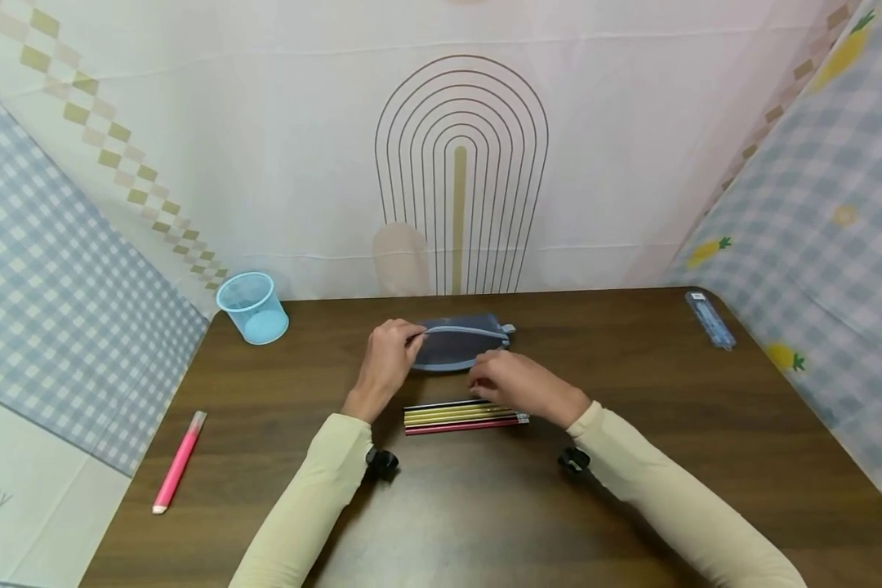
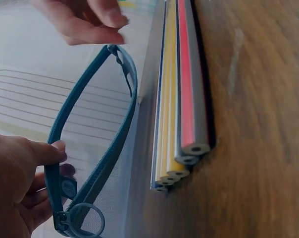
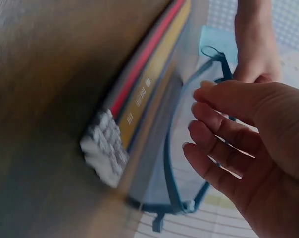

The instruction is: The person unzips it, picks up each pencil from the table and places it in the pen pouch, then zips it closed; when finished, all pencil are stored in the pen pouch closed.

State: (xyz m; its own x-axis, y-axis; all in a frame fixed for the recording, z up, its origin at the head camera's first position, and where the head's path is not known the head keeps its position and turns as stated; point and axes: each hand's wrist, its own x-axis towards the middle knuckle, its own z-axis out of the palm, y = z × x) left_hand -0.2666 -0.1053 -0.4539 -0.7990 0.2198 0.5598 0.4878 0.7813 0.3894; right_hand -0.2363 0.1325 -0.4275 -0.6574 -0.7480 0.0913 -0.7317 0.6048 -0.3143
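A dark blue mesh zip pouch (image 1: 448, 349) lies near the back of the table, its light blue zipper drawn apart. My left hand (image 1: 385, 359) pinches the zipper edge at the pouch's left end, and in the left wrist view a ring pull (image 2: 89, 220) hangs beside the fingers. In front of the pouch is a row of pencils (image 1: 456, 417), several side by side, yellow, red and dark. My right hand (image 1: 525, 384) hovers over their right end, near the pouch's front edge. Its fingers (image 3: 216, 141) are loosely bent, with nothing between them and the thumb.
A light blue mesh cup (image 1: 253, 309) stands at the back left corner. A pink pen-like stick (image 1: 180, 463) with a clear cap lies along the left edge. At the far right is a slim blue packet (image 1: 710, 320). Patterned cloths (image 1: 301, 163) hang behind and at both sides.
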